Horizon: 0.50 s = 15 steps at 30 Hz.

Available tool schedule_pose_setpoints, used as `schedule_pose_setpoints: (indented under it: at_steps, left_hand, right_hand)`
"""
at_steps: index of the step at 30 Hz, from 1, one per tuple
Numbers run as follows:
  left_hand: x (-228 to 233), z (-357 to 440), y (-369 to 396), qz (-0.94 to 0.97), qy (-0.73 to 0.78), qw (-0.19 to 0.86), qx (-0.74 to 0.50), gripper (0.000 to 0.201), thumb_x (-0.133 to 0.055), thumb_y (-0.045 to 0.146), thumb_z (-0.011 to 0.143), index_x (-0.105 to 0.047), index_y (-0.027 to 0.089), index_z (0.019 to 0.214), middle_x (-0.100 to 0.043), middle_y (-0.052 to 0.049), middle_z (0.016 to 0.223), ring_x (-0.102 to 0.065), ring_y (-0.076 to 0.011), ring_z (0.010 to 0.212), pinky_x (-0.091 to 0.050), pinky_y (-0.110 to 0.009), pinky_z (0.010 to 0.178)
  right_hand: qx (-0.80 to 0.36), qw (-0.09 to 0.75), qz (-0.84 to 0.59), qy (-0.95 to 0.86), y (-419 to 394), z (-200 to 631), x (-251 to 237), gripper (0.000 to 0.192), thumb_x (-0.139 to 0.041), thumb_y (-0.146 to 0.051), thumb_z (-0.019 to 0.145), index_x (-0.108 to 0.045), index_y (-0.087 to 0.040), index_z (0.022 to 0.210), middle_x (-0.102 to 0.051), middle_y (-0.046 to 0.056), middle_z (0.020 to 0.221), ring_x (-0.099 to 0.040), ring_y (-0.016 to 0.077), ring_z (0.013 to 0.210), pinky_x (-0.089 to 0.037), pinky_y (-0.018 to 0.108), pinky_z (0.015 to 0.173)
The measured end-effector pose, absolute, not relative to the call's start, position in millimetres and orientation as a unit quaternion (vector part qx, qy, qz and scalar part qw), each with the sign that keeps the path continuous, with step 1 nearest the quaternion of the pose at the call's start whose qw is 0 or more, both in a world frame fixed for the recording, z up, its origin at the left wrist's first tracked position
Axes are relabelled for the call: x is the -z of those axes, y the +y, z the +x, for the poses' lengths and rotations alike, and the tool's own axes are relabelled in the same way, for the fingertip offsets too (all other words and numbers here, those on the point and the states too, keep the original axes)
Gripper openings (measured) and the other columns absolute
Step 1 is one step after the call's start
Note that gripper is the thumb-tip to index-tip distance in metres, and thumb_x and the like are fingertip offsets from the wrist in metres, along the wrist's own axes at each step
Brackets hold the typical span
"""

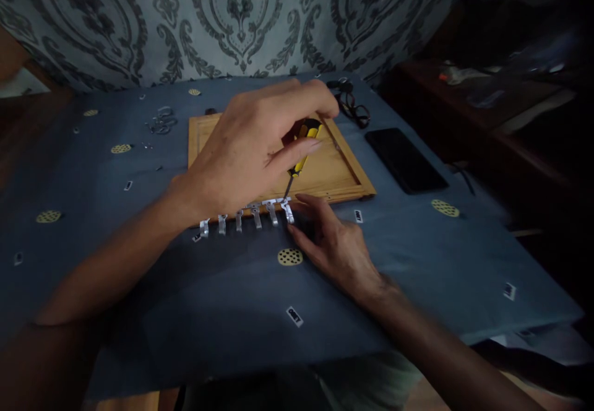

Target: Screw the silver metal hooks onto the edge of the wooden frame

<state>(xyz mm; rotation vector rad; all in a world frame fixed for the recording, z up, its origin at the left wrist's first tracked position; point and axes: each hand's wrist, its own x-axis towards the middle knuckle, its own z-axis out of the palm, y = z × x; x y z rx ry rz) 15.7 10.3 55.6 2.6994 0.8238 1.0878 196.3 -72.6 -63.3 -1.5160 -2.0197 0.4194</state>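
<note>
My left hand (250, 151) grips a yellow-and-black screwdriver (302, 151) over a wooden frame (346, 179) lying flat on the blue cloth. The screwdriver's tip points down at the right end of a metal strip with several hooks (245, 216) along the frame's near edge. My right hand (331, 244) rests on the cloth just beside that end, fingertips touching the rightmost hook and steadying it. Much of the frame is hidden under my left hand.
A black phone (404, 159) lies right of the frame, and dark glasses (350, 104) behind it. Loose metal parts (160, 121) sit at the back left. The table's blue cloth (139, 262) has yellow dots. A patterned wall stands behind; dark furniture (487, 101) at right.
</note>
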Motion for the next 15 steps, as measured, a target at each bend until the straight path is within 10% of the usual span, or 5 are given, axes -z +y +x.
schedule_pose_setpoints:
  at_steps: [15]
  left_hand:
    - [-54.0, 18.7, 4.0, 0.879, 0.287, 0.034, -0.379, 0.010, -0.067, 0.022, 0.089, -0.071, 0.021, 0.098, -0.070, -0.004, 0.095, -0.067, -0.0144, 0.078, -0.058, -0.031, 0.075]
  right_hand:
    - [-0.156, 0.301, -0.562, -0.755, -72.6, 196.9, 64.2, 0.038, -0.058, -0.029, 0.092, -0.051, -0.023, 0.129, -0.078, 0.005, 0.114, -0.078, 0.0235, 0.084, -0.062, 0.035, 0.071]
